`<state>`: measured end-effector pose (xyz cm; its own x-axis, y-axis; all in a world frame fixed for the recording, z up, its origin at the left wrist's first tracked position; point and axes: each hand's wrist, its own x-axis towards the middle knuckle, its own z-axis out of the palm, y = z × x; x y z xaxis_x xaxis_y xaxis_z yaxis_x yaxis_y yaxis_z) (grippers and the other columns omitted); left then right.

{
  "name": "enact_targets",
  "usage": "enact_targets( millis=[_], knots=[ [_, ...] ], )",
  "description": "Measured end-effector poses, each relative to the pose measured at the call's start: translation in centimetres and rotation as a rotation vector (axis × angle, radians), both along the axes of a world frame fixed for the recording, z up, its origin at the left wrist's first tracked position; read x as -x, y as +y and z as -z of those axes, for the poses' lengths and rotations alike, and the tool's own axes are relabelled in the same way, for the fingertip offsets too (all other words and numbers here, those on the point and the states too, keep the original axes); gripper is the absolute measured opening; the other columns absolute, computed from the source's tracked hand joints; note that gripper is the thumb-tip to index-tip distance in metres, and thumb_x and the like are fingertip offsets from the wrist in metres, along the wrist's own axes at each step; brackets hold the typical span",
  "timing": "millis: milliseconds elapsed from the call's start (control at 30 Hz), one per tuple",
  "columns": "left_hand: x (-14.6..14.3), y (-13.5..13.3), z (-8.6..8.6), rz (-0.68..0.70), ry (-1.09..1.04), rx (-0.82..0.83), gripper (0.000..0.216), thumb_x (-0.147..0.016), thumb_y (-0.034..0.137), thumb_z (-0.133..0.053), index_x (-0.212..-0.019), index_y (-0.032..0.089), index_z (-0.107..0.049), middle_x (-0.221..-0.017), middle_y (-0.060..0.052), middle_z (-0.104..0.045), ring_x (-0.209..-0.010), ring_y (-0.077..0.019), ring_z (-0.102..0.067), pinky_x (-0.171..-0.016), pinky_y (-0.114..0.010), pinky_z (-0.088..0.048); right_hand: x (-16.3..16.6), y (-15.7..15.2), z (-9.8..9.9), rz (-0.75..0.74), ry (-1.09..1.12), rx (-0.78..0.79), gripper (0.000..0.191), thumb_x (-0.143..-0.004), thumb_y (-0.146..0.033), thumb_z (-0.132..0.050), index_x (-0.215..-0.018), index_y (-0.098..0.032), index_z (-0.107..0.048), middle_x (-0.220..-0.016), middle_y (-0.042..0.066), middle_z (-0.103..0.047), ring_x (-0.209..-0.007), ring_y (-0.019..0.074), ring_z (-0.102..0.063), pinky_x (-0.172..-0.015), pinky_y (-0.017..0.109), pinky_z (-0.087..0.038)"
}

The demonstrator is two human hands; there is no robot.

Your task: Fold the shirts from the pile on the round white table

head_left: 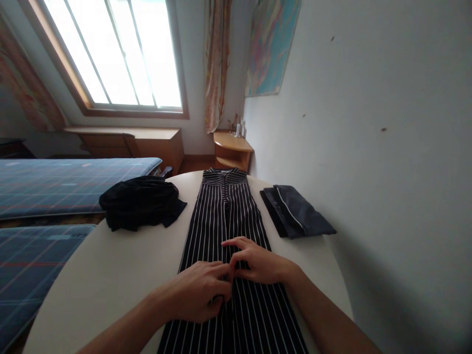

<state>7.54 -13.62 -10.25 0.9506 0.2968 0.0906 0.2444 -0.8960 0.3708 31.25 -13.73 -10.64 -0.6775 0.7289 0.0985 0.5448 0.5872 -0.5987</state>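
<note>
A pair of black trousers with white stripes lies lengthwise on the round white table, waistband at the far end, legs toward me. Over the middle of the legs, my left hand is closed, its curled fingers and thumb pinching the cloth near the inner leg edges. The exact grip is partly hidden by the fingers. My right hand rests on the right leg with fingers apart, some bent and one stretched forward. Its fingertips meet those of my left hand.
A crumpled black garment sits on the table's left side. Folded dark clothing lies on the right, near the wall. Beds with plaid mattresses stand to the left. A wooden corner shelf is beyond the table.
</note>
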Motion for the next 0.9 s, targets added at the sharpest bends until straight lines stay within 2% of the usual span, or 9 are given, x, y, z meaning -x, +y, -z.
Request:
enact_targets(
  millis=[167,233,333,433,500,600,667,767,900],
  knots=[
    [-0.4,0.0,0.0,0.025,-0.003,0.025,0.023,-0.079,0.006,-0.056,-0.091,0.024,-0.063,-0.102,0.001,-0.064,-0.09,-0.016,-0.063,-0.081,-0.029,-0.052,0.0,0.1,0.4,-0.013,0.023,0.023,0.009,-0.086,-0.021,-0.068,-0.095,-0.022,-0.072,-0.147,0.005,-0.048,-0.135,0.0218,-0.044,-0.114,0.042,-0.035],
    [-0.3,0.0,-0.2,0.014,0.013,0.05,0.023,-0.082,0.009,-0.059,-0.097,0.026,-0.063,-0.109,0.001,-0.064,-0.095,-0.017,-0.064,-0.084,-0.031,-0.053,0.0,0.1,0.5,0.008,0.027,0.041,0.016,-0.084,-0.024,-0.071,-0.1,-0.022,-0.07,-0.148,0.006,-0.047,-0.136,0.0221,-0.044,-0.113,0.04,-0.035],
    [-0.1,-0.1,-0.5,-0.043,0.032,0.08,0.03,-0.081,0.017,-0.068,-0.108,0.028,-0.06,-0.122,0.0,-0.06,-0.101,-0.0201,-0.065,-0.085,-0.036,-0.055,-0.2,0.1,0.5,0.08,0.008,0.038,0.05,-0.079,-0.036,-0.076,-0.126,-0.024,-0.06,-0.154,0.009,-0.038,-0.14,0.0243,-0.038,-0.115,0.042,-0.033],
    [0.2,-0.2,-0.2,-0.132,0.009,0.07,0.045,-0.076,0.025,-0.076,-0.117,0.025,-0.055,-0.134,-0.007,-0.052,-0.114,-0.0265,-0.06,-0.093,-0.044,-0.054,-0.2,0.1,0.7,0.142,-0.102,0.022,0.093,-0.075,-0.052,-0.076,-0.152,-0.023,-0.032,-0.162,0.013,-0.023,-0.148,0.0286,-0.024,-0.121,0.051,-0.017],
    [0.4,-0.1,0.5,-0.216,-0.038,0.025,0.056,-0.076,0.029,-0.076,-0.126,0.023,-0.05,-0.148,-0.013,-0.04,-0.134,-0.0334,-0.045,-0.106,-0.051,-0.045,-0.1,0.1,0.9,0.178,-0.196,0.021,0.106,-0.076,-0.062,-0.07,-0.158,-0.018,-0.018,-0.164,0.015,-0.015,-0.151,0.0305,-0.013,-0.122,0.054,-0.005],
    [0.6,0.4,2.4,-0.33,-0.067,-0.062,0.076,-0.083,0.039,-0.068,-0.148,0.024,-0.032,-0.164,-0.014,-0.013,-0.15,-0.0384,-0.012,-0.116,-0.061,-0.027,0.4,-0.1,1.1,0.241,-0.298,0.028,0.108,-0.08,-0.073,-0.057,-0.158,-0.013,-0.015,-0.164,0.016,-0.009,-0.152,0.0329,-0.002,-0.121,0.056,0.002],
    [0.7,1.0,3.6,-0.377,-0.033,-0.092,0.085,-0.088,0.05,-0.061,-0.156,0.025,-0.017,-0.166,-0.013,-0.007,-0.151,-0.0392,-0.001,-0.117,-0.065,-0.021,0.6,-0.1,1.2,0.281,-0.336,0.026,0.106,-0.08,-0.077,-0.052,-0.158,-0.015,-0.016,-0.165,0.014,-0.007,-0.151,0.0358,0.002,-0.12,0.058,0.003],
    [0.7,1.9,4.6,-0.397,0.051,-0.103,0.088,-0.09,0.066,-0.049,-0.159,0.026,-0.012,-0.166,-0.011,-0.01,-0.15,-0.0391,0.001,-0.118,-0.065,-0.016,0.7,0.0,1.5,0.307,-0.354,0.004,0.104,-0.079,-0.079,-0.051,-0.158,-0.02,-0.018,-0.165,0.011,-0.007,-0.15,0.0391,0.004,-0.119,0.061,0.001],
    [0.3,2.9,4.6,-0.414,0.096,-0.118,0.086,-0.09,0.073,-0.041,-0.158,0.027,-0.017,-0.165,-0.008,-0.014,-0.15,-0.0382,-0.002,-0.119,-0.063,-0.012,0.4,0.9,1.8,0.322,-0.356,-0.032,0.1,-0.08,-0.081,-0.048,-0.158,-0.025,-0.021,-0.165,0.007,-0.011,-0.15,0.0407,0.0,-0.118,0.062,0.0]
  ],
)
